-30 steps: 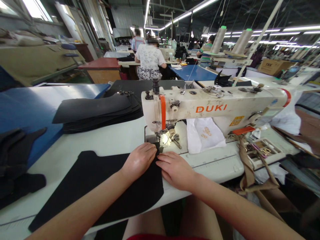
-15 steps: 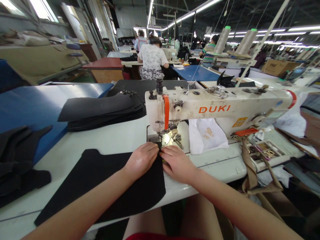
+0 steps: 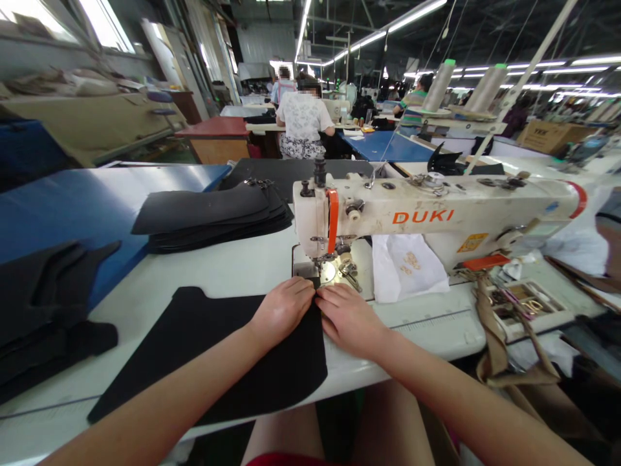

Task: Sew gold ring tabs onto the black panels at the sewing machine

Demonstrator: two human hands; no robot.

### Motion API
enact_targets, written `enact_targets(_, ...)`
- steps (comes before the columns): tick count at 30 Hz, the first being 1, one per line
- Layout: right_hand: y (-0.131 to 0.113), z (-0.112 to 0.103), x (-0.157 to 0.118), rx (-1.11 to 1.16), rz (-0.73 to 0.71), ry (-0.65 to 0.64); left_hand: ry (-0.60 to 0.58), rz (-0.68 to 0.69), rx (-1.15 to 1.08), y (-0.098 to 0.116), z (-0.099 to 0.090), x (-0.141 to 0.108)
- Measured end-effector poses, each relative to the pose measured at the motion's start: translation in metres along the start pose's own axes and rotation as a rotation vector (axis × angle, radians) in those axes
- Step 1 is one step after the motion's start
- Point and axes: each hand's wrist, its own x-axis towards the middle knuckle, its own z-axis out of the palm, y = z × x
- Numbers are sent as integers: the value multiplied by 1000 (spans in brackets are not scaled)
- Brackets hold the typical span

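Observation:
A black fabric panel (image 3: 208, 343) lies flat on the white sewing table, its far right corner at the presser foot of the sewing machine (image 3: 422, 213). My left hand (image 3: 284, 309) rests on the panel near the needle, fingers bent and pressed together on its edge. Right beside it, my right hand (image 3: 350, 318) pinches the panel's right edge with curled fingers. The two hands' fingertips nearly meet just in front of the lit needle plate (image 3: 331, 272). Exactly what lies under the fingertips is hidden.
A stack of black pieces (image 3: 213, 213) lies behind the panel, with more black pieces (image 3: 43, 304) at left. Right of the needle is a white cloth (image 3: 407, 285). A parts tray (image 3: 538, 327) and a tan strap (image 3: 488, 343) sit farther right. A co-worker (image 3: 305, 120) sits ahead.
The whole view has shifted slightly, so everything appears a little farther right. Both hands keep their hold on the panel at the needle, with little visible movement of the cloth.

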Motion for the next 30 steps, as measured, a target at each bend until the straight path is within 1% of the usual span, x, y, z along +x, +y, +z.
enact_targets(3,0,2,1,-13,-1,-5,33,15,-3,0,0,-1)
enact_targets(8,0,5,2,-28,1,9,127,45,-29,0,0,-6)
enact_targets(14,2,7,2,-69,-20,21,144,8,-103,0,-1,-16)
enact_targets(17,3,9,2,-91,-28,36,141,-14,-140,0,-2,-17)
enact_targets(21,11,11,6,-130,-41,32,137,4,-113,-4,1,-11)
enact_targets(26,26,11,16,-162,-40,9,150,26,-49,-14,8,3)
enact_targets(30,35,12,21,-165,-36,11,165,42,-52,-19,10,10)
